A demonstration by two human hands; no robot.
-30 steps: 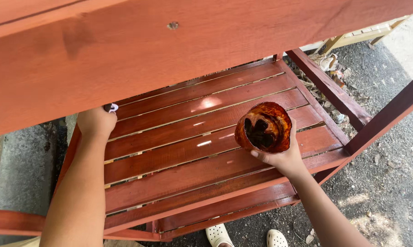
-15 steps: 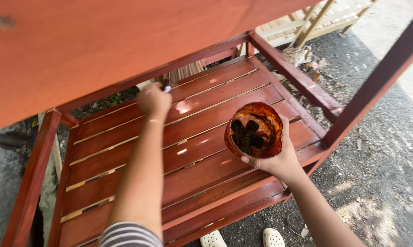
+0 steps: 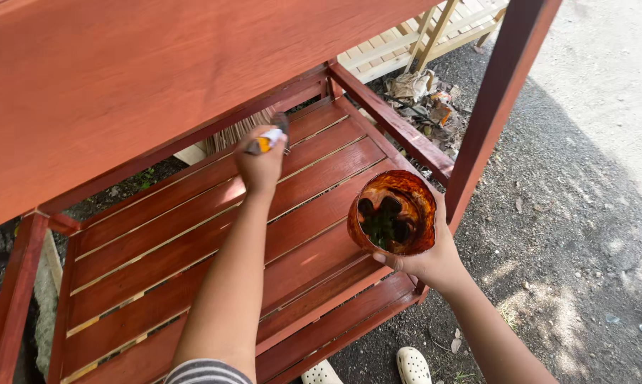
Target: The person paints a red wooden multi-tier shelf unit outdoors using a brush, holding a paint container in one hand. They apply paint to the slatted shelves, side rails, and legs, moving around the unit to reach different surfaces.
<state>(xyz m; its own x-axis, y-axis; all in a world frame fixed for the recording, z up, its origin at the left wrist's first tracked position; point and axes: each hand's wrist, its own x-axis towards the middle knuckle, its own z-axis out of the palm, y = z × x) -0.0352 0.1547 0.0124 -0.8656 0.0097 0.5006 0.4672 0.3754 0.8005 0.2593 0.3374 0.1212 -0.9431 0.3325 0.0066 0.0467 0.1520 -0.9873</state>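
A reddish-brown wooden table [image 3: 143, 78] is seen from above, its broad top filling the upper left of the view. Below it runs a slatted lower shelf [image 3: 193, 242] in the same red stain, with narrow gaps between the slats. The shelf's near edge runs diagonally toward the lower right, where it meets an upright leg [image 3: 491, 107]. Beyond that leg lies open gravel ground [image 3: 584, 213], well apart from the shelf.

The left hand [image 3: 261, 165] reaches forward under the table top, arm stretched long over the slats, fingers wrapped around a brush [image 3: 267, 138] with a pale handle and an orange band. The bristle end sits close to the shelf's back rail; whether it touches wood cannot be told.

The right hand [image 3: 429, 256] is held out over the shelf's right front corner, cupping a cut-off plastic container [image 3: 393, 212] from beneath, fingers curled around its base. The container is stained orange-brown inside, with dark liquid at the bottom.

Two pale shoes [image 3: 378, 368] are cut off by the bottom edge. Pale unpainted wooden frames [image 3: 420, 35] and a pile of scraps [image 3: 424, 96] lie beyond the table, partly hidden.
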